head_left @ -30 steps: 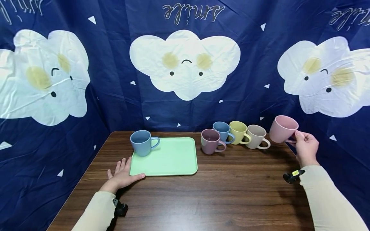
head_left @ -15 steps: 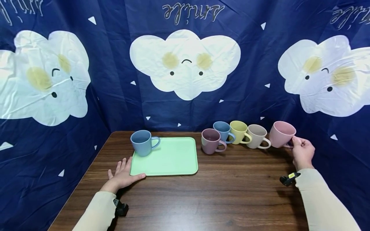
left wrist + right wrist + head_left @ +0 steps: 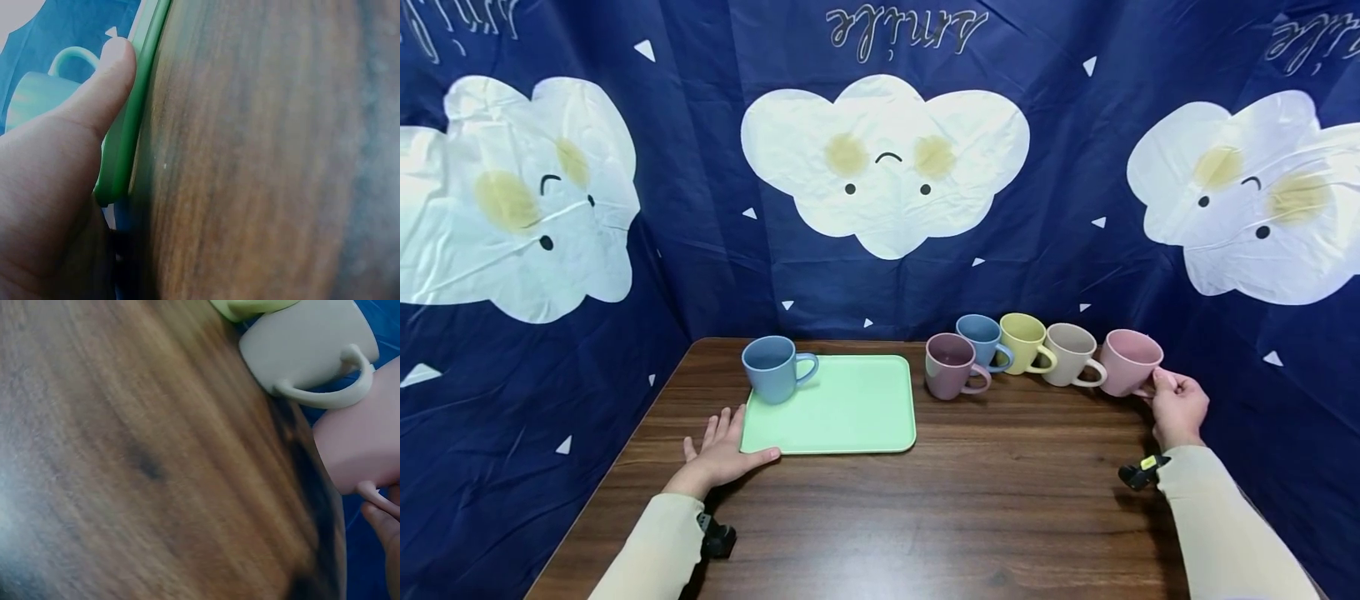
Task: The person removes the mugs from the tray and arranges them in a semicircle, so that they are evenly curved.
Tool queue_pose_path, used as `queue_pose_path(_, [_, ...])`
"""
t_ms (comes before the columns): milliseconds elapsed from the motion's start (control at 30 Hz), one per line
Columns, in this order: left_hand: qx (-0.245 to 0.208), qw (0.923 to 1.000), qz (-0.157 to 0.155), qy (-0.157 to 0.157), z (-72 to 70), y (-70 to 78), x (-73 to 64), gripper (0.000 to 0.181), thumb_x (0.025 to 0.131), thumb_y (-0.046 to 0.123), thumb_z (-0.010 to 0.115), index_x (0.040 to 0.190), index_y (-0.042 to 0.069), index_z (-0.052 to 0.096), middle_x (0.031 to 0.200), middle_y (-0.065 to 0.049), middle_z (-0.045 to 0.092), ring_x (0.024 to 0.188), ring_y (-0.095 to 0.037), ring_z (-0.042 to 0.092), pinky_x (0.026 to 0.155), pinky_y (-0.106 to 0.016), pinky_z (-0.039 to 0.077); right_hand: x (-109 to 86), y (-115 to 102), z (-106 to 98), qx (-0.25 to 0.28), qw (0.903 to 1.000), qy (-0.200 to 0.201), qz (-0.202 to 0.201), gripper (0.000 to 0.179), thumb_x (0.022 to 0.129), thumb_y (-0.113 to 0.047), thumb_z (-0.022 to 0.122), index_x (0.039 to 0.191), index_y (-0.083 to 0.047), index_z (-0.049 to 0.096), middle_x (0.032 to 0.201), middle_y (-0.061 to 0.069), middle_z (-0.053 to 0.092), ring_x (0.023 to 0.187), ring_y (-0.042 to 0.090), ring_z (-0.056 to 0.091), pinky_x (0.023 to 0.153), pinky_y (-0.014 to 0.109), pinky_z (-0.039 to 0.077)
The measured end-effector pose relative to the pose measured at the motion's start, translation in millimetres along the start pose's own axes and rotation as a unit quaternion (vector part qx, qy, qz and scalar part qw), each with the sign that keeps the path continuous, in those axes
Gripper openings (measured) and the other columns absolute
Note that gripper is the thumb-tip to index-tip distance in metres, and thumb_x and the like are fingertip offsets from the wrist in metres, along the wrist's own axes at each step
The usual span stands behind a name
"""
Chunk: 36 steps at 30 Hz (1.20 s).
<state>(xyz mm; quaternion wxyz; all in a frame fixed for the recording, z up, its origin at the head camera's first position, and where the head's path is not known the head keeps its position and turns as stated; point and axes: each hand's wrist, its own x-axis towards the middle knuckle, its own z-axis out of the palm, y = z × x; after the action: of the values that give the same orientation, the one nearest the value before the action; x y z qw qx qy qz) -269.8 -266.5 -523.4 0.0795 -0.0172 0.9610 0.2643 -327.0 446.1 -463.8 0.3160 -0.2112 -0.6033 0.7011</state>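
Note:
My right hand (image 3: 1180, 410) pinches the handle of a pink mug (image 3: 1129, 367) at the table's right end. In the right wrist view the pink mug (image 3: 365, 440) stands upright beside the beige mug (image 3: 309, 347), close to its handle. My left hand (image 3: 718, 454) lies with fingers spread at the near left corner of a light green tray (image 3: 842, 417). Its thumb (image 3: 109, 81) rests along the tray's edge (image 3: 134, 119) in the left wrist view. On the tray's far left corner stands a blue mug (image 3: 771, 375), handle to the right.
Left of the beige mug (image 3: 1067, 354) stand a yellow mug (image 3: 1021, 346), a second blue mug (image 3: 977, 333) and a purple mug (image 3: 947, 371), which is nearest the tray. The brown wooden table (image 3: 970, 500) backs onto a dark blue curtain (image 3: 1075, 275) with cloud prints.
My right hand has lowered the pink mug toward the table, a little to the left, bringing it beside the beige mug. My left hand keeps its place at the tray.

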Motion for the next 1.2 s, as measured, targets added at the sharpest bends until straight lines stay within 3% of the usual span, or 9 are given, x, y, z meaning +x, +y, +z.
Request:
queue_pose_path(233, [0.000,1.0000,0.004,0.003,3.6,-4.0,4.8,0.139,0.070,0.090,0.060,0.161,0.001,0.002,0.162,-0.036,-0.005,0.148,-0.055,-0.011,0.100,-0.078,-0.023,-1.9,14.4,-4.9,-0.015,0.9999,-0.002,-0.006,0.007,0.099,-0.008,0.064,0.093,-0.008,0.061,0.070,-0.013,0.064,0.060,-0.003,0.063,0.056,0.012,0.053])
queue_pose_path(433, [-0.002,1.0000,0.008,0.004,4.7,-3.5,6.2,0.140,0.070,0.090,0.060,0.161,0.001,0.002,0.162,-0.036,-0.005,0.148,-0.054,-0.012,0.100,-0.078,-0.024,-4.3,19.0,-5.8,-0.028,0.9996,0.005,-0.009,0.013,0.098,-0.011,0.065,0.088,-0.017,0.061,0.072,-0.015,0.064,0.064,-0.004,0.062,0.059,0.010,0.052])
queue_pose_path(767, [0.003,0.9999,0.011,0.008,5.3,-4.8,9.0,0.139,0.071,0.089,0.059,0.161,0.000,0.002,0.162,-0.037,-0.004,0.148,-0.055,-0.011,0.100,-0.078,-0.023,-14.8,21.4,-1.2,0.027,0.9995,0.000,0.013,0.006,0.100,-0.007,0.062,0.094,-0.009,0.061,0.080,-0.010,0.065,0.067,0.001,0.066,0.061,0.017,0.057])
queue_pose_path(1067, [0.006,1.0000,0.006,0.005,5.5,-6.7,8.0,0.140,0.070,0.090,0.058,0.161,0.000,0.001,0.162,-0.037,-0.006,0.148,-0.055,-0.012,0.100,-0.078,-0.023,-32.5,19.2,6.8,0.023,0.9991,0.018,0.031,0.008,0.099,-0.010,0.064,0.094,-0.007,0.059,0.085,-0.006,0.058,0.062,0.002,0.063,0.058,0.017,0.056])
queue_pose_path(1200, [0.004,1.0000,0.006,0.004,4.5,-6.6,6.7,0.140,0.071,0.090,0.059,0.161,0.000,0.001,0.162,-0.037,-0.006,0.148,-0.055,-0.013,0.099,-0.078,-0.024,-42.8,16.5,12.7,0.055,0.9969,0.025,0.050,0.008,0.098,-0.008,0.065,0.091,-0.006,0.061,0.082,-0.005,0.059,0.057,0.005,0.064,0.056,0.019,0.057])
